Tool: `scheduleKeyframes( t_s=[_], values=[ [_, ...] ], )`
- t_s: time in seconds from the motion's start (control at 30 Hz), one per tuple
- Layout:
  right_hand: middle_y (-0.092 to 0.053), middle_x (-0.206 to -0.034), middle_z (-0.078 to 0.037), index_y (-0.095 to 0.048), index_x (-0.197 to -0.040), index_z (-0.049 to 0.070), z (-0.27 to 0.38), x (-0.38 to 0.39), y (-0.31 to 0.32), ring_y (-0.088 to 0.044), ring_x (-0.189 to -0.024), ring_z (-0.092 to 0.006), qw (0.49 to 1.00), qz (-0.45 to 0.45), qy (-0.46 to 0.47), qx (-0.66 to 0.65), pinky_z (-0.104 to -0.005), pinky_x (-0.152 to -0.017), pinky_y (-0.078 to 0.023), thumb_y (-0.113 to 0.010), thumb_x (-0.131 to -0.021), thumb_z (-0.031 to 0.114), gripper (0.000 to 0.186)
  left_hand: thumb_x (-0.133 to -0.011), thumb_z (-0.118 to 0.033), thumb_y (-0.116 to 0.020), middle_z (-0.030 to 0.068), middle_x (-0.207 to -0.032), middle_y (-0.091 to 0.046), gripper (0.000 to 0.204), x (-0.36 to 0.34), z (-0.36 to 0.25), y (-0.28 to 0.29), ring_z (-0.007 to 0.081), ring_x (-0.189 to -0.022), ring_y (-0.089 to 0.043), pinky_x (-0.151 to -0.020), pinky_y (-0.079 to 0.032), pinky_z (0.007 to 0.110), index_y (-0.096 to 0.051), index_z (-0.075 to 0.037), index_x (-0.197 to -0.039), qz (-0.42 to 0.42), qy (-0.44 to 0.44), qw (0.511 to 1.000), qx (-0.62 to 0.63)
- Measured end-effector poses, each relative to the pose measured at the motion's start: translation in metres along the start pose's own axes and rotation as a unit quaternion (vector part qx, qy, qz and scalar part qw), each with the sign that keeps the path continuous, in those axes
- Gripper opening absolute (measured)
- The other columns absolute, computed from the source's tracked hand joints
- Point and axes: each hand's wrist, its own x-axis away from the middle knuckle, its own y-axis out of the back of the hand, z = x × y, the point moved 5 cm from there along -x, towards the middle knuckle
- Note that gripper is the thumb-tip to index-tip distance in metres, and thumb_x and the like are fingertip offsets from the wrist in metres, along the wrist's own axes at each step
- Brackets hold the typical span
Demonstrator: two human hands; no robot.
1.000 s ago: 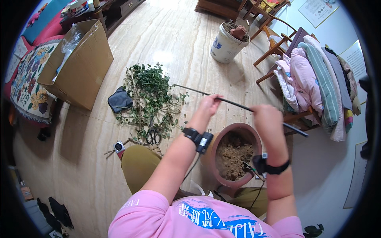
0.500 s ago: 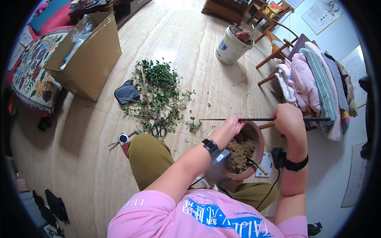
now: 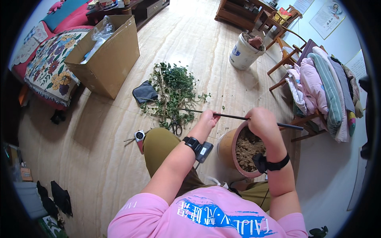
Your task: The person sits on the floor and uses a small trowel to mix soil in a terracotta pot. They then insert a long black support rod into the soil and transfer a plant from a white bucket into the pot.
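Standing open on the left is a cardboard box (image 3: 109, 63); near it on the floor (image 3: 186, 35) lie a grey cloth (image 3: 145, 93) and a heap of leafy green vines (image 3: 174, 81), with scissors (image 3: 175, 123) at its near edge. From where I am, the left hand (image 3: 208, 119) has its grip curled round a thin black rod (image 3: 238, 117), slanting near the far rim of the soil-filled pot (image 3: 227, 150). The right hand (image 3: 264, 121) clasps the rod farther along. Further right, quilts (image 3: 317, 77) lie piled.
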Motion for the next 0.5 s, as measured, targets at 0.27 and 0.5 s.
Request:
scheduleKeyframes(
  t_s=[0.27, 0.5],
  values=[
    [-0.07, -0.082, -0.016, -0.076, -0.084, 0.01, 0.08, -0.019, -0.036, -0.068, -0.081, -0.0344, 0.992, -0.044, 0.099, -0.062, -0.0438, -0.072, -0.054, -0.057, -0.077, 0.006, 0.021, -0.089, 0.0, -0.042, 0.0136, -0.08, -0.056, 0.009, -0.091, -0.094, 0.094, 0.0247, -0.056, -0.059, -0.048, -0.053, 0.036, -0.049, 0.002, -0.095, -0.11, -0.117, 0.985, 0.06],
    [-0.069, -0.088, -0.019, -0.072, -0.083, 0.006, 0.086, -0.028, -0.043, -0.068, -0.082, -0.0372, 0.982, -0.063, 0.121, -0.133, -0.0458, -0.072, -0.055, -0.055, -0.077, 0.003, 0.018, -0.09, 0.003, -0.048, 0.0143, -0.082, -0.061, 0.012, -0.091, -0.143, 0.129, 0.0259, -0.066, -0.064, -0.059, -0.058, 0.034, -0.056, 0.005, -0.099, -0.065, -0.157, 0.982, 0.077]
  ],
)
